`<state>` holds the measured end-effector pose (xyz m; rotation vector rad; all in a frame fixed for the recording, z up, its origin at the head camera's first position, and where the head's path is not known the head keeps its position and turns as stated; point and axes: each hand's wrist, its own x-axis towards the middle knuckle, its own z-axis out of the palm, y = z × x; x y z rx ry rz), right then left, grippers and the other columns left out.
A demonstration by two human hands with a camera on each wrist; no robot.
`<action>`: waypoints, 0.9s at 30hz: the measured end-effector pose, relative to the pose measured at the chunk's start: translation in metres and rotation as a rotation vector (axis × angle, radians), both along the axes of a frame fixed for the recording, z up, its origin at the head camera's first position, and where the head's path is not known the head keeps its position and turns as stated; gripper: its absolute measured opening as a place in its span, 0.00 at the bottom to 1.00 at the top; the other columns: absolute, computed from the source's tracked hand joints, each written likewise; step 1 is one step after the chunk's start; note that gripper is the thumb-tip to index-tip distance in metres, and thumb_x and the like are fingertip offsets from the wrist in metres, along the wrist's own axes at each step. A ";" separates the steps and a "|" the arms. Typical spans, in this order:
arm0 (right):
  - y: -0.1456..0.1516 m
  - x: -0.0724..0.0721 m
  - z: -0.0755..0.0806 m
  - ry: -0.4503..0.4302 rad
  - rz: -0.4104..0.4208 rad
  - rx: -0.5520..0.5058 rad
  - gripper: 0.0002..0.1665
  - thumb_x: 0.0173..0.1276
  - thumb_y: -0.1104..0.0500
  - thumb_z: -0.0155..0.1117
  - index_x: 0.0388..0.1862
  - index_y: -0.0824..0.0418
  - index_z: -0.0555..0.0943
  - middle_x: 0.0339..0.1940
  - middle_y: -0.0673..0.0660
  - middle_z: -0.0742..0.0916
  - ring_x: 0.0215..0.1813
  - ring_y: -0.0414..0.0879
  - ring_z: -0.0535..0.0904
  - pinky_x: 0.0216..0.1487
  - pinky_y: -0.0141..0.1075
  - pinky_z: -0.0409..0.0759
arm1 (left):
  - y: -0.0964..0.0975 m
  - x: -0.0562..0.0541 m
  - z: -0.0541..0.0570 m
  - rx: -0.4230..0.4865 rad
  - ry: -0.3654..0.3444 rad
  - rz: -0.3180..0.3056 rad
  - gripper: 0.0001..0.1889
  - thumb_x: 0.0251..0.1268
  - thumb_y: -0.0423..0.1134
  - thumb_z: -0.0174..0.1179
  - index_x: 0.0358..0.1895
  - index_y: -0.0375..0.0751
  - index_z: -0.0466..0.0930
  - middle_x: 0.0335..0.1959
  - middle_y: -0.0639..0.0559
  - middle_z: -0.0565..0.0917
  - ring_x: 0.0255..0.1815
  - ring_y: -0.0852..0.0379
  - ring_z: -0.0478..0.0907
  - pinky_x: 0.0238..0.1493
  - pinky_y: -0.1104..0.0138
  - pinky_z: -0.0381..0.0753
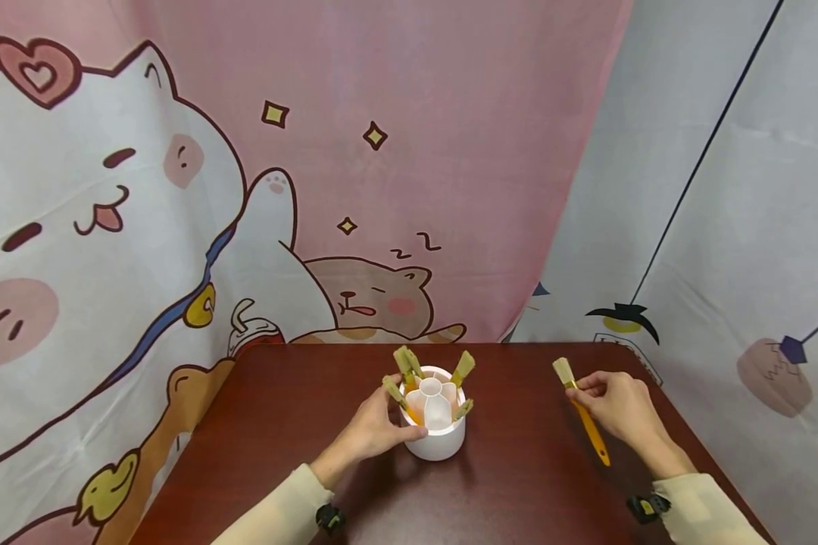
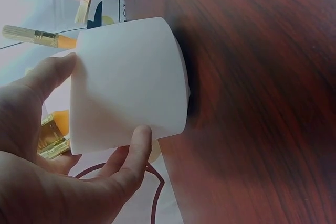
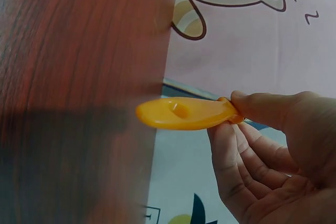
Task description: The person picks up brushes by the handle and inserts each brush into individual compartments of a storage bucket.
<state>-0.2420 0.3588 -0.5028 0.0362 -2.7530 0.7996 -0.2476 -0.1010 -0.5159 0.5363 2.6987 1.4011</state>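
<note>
A white round brush holder (image 1: 438, 445) with petal-shaped compartments stands upright on the table. My left hand (image 1: 373, 428) grips it from the left, with the thumb at the near side of the rim. In the left wrist view, a finger lies along the white wall (image 2: 126, 85). Several paintbrushes with pale bristles lean outward in the holder, among them one brush (image 1: 463, 368) at the back right and another brush (image 1: 394, 389) on the left. Well to the right, my right hand (image 1: 616, 405) pinches a paintbrush near its metal band, bristles up and orange handle (image 3: 181, 113) pointing down.
The dark red wooden table (image 1: 300, 393) carries the holder. Behind it hangs a pink curtain (image 1: 484, 151) with cartoon animals, and a pale printed curtain (image 1: 743, 227) runs along the right side. Both wrists wear a dark strapped device (image 1: 330, 519).
</note>
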 end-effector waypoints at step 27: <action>-0.053 0.023 0.042 0.108 0.072 -0.031 0.14 0.73 0.47 0.88 0.44 0.55 0.96 0.35 0.48 0.97 0.33 0.38 0.90 0.33 0.32 0.83 | 0.000 0.002 0.000 0.012 -0.023 0.002 0.56 0.61 0.45 0.90 0.90 0.40 0.67 0.73 0.37 0.88 0.68 0.39 0.90 0.71 0.36 0.88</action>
